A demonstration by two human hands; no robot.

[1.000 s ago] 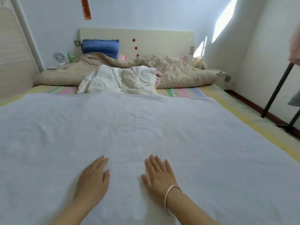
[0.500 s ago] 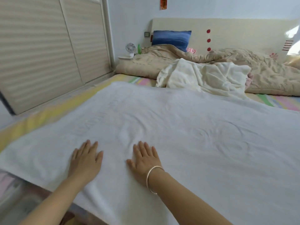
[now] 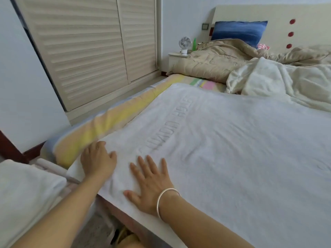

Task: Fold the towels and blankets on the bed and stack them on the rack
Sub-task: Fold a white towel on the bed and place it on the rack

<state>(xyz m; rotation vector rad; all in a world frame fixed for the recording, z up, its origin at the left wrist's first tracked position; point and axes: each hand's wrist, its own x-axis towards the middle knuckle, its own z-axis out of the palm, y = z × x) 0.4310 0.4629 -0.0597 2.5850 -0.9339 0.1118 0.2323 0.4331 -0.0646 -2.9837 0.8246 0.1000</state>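
A large white towel (image 3: 232,149) with embossed lettering lies spread flat over the bed. My right hand (image 3: 152,183), with a silver bangle on the wrist, presses flat on the towel near its front edge. My left hand (image 3: 97,160) rests at the towel's near left corner, fingers bent over the edge; whether it grips the cloth is unclear. A crumpled cream blanket (image 3: 279,81) lies further up the bed. A beige quilt (image 3: 220,59) is bunched at the headboard. White folded cloth (image 3: 26,192) sits on a rack at the lower left.
The striped bedsheet (image 3: 100,129) shows along the bed's left edge. A louvred wardrobe (image 3: 86,51) stands to the left. A small fan (image 3: 184,44) sits on a bedside table, and a blue pillow (image 3: 238,32) leans on the headboard.
The view has swung left toward the wardrobe. Both hands slid left across the towel to its near left corner, and the left hand now sits at the edge.
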